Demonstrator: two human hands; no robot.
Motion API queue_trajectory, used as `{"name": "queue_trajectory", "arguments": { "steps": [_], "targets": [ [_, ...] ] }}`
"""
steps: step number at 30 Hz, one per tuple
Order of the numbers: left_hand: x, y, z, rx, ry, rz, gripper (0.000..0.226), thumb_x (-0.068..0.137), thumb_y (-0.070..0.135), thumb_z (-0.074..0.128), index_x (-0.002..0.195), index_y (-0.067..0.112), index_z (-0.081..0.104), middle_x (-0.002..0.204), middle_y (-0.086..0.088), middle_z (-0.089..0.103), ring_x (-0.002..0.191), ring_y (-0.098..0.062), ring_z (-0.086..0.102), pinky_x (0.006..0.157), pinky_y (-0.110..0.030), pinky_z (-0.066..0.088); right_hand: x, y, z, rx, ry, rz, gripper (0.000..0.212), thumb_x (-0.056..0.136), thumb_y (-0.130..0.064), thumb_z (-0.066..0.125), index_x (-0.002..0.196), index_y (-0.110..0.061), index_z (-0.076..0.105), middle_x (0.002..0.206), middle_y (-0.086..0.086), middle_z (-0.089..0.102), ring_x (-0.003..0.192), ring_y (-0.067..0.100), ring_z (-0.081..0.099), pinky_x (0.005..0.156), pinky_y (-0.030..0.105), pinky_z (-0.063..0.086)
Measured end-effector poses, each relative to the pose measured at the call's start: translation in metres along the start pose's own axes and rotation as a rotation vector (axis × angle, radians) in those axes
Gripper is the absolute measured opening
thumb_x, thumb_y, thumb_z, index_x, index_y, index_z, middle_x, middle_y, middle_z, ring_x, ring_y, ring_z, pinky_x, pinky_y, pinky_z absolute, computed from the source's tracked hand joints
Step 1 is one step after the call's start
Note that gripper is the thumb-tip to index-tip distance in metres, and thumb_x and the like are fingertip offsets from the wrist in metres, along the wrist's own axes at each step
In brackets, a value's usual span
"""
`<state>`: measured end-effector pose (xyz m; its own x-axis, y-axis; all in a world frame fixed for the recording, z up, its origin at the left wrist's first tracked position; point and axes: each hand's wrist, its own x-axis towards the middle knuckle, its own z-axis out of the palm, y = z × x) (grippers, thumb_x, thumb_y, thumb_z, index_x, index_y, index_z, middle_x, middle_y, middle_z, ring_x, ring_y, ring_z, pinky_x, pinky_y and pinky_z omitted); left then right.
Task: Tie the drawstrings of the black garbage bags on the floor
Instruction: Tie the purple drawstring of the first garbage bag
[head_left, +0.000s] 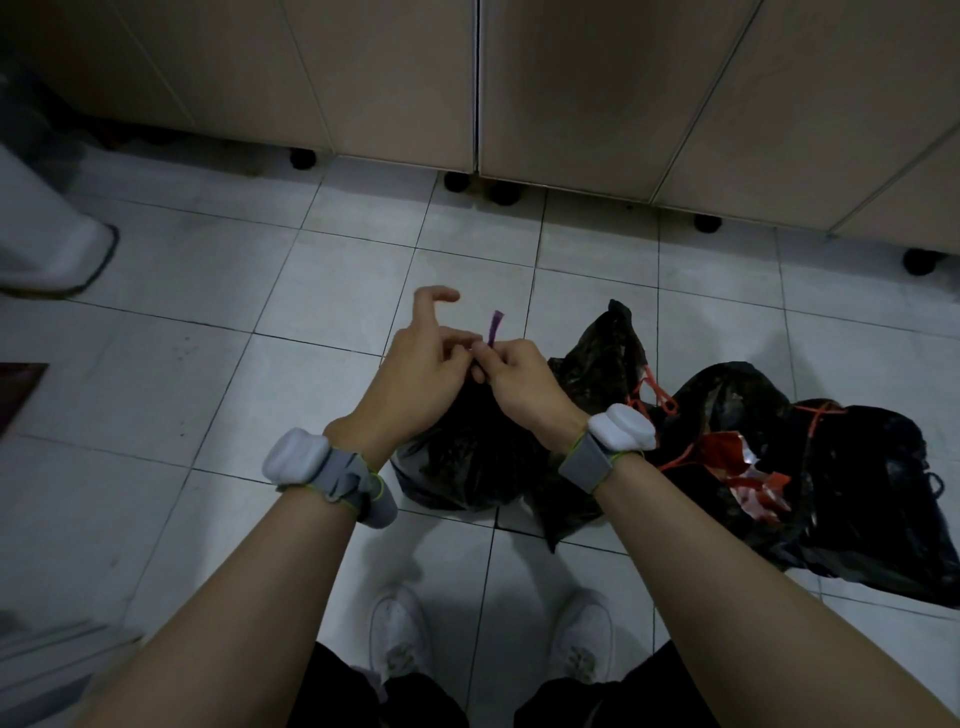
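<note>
A black garbage bag (467, 457) stands on the tiled floor under my hands, its neck gathered. A purple drawstring (494, 325) sticks up between my hands. My right hand (524, 379) pinches the drawstring at the bag's neck. My left hand (426, 374) touches the same spot with thumb and finger, its index finger raised. To the right lie two more black garbage bags (857, 499) (597, 364) with red drawstrings (660, 395) lying loose, one bag gaping on red-and-white packaging (748, 478).
Beige cabinets (571, 93) on black feet line the far side. A white bin base (57, 249) stands at the left. My white shoes (400, 639) are below the bag. Grey-white bands wrap both wrists.
</note>
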<state>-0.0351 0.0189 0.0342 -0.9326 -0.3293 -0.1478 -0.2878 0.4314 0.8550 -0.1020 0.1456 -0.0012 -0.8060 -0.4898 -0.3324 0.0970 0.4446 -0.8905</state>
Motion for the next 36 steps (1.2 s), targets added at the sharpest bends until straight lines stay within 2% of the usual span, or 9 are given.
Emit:
{"name": "queue_trajectory", "arguments": {
  "steps": [3,7,14,19,22,25,30,33,36],
  "targets": [
    [0.002,-0.002,-0.007,0.024,0.067,-0.019,0.030,0.095,0.019,0.062,0.124,0.025,0.059,0.099,0.009,0.078,0.085,0.004,0.074,0.080,-0.018,0.060,-0.001,0.001,-0.002,0.060,0.022,0.046,0.051,0.105,-0.033,0.046,0.057,-0.020,0.052,0.052,-0.001,0.045,0.043,0.012,0.037,0.048,0.029,0.027],
    [0.004,-0.006,-0.007,0.149,0.048,0.059,0.010,0.087,0.028,0.079,0.095,0.024,0.083,0.083,0.014,0.078,0.079,0.009,0.071,0.081,-0.011,0.056,-0.003,0.003,-0.008,0.107,0.005,0.073,0.050,0.105,-0.035,0.046,0.059,-0.020,0.055,0.046,-0.008,0.041,0.039,0.008,0.033,0.045,0.025,0.025],
    [0.004,-0.014,-0.007,0.197,0.017,0.027,0.011,0.085,0.014,0.082,0.097,0.014,0.083,0.081,0.005,0.079,0.064,-0.001,0.074,0.075,-0.022,0.063,-0.003,0.003,-0.014,0.165,-0.020,0.111,0.047,0.105,-0.035,0.047,0.065,-0.015,0.061,0.050,-0.006,0.041,0.046,0.010,0.032,0.051,0.025,0.026],
    [0.006,-0.012,-0.009,0.195,0.038,0.011,0.006,0.093,0.011,0.073,0.092,0.012,0.079,0.076,-0.002,0.076,0.054,-0.007,0.071,0.060,-0.014,0.058,-0.002,0.010,-0.015,0.269,0.075,0.073,0.032,0.100,-0.024,0.061,0.087,0.001,0.077,0.065,0.004,0.063,0.054,0.008,0.050,0.058,0.022,0.044],
    [0.004,-0.012,-0.008,0.196,-0.014,-0.005,0.006,0.095,0.010,0.071,0.091,0.009,0.075,0.075,-0.002,0.074,0.054,-0.004,0.071,0.054,-0.006,0.050,0.000,0.014,-0.016,0.358,0.168,0.044,0.017,0.092,-0.012,0.072,0.090,0.004,0.078,0.074,0.015,0.072,0.064,0.017,0.059,0.064,0.028,0.051],
    [0.004,-0.014,-0.003,0.235,-0.112,0.009,0.003,0.093,0.018,0.074,0.092,0.017,0.077,0.079,0.004,0.074,0.066,-0.001,0.070,0.067,-0.013,0.051,0.001,0.017,-0.018,0.389,0.210,0.042,0.014,0.086,-0.007,0.077,0.091,0.006,0.078,0.079,0.025,0.074,0.063,0.021,0.061,0.060,0.025,0.052],
    [0.004,-0.021,0.006,0.333,-0.197,0.129,0.010,0.087,0.027,0.081,0.095,0.021,0.082,0.123,0.005,0.064,0.111,-0.009,0.062,0.103,-0.025,0.048,-0.001,0.015,-0.020,0.429,0.174,0.061,0.014,0.083,-0.007,0.080,0.092,0.004,0.078,0.075,0.018,0.073,0.058,0.015,0.062,0.057,0.022,0.054],
    [0.006,-0.022,0.012,0.293,-0.213,0.177,0.008,0.087,0.024,0.079,0.093,0.020,0.083,0.115,0.012,0.073,0.106,-0.008,0.068,0.100,-0.032,0.050,-0.003,0.016,-0.024,0.410,0.154,0.046,0.011,0.084,-0.007,0.079,0.092,0.001,0.078,0.074,0.016,0.074,0.060,0.015,0.063,0.060,0.023,0.055],
    [0.007,-0.021,0.018,0.298,-0.235,0.205,0.014,0.093,0.021,0.071,0.102,0.022,0.082,0.112,0.014,0.076,0.105,-0.004,0.068,0.097,-0.023,0.049,-0.003,0.017,-0.029,0.408,0.158,0.041,0.010,0.085,-0.006,0.078,0.091,0.001,0.078,0.071,0.011,0.074,0.059,0.014,0.063,0.060,0.021,0.055]
  ]
}}
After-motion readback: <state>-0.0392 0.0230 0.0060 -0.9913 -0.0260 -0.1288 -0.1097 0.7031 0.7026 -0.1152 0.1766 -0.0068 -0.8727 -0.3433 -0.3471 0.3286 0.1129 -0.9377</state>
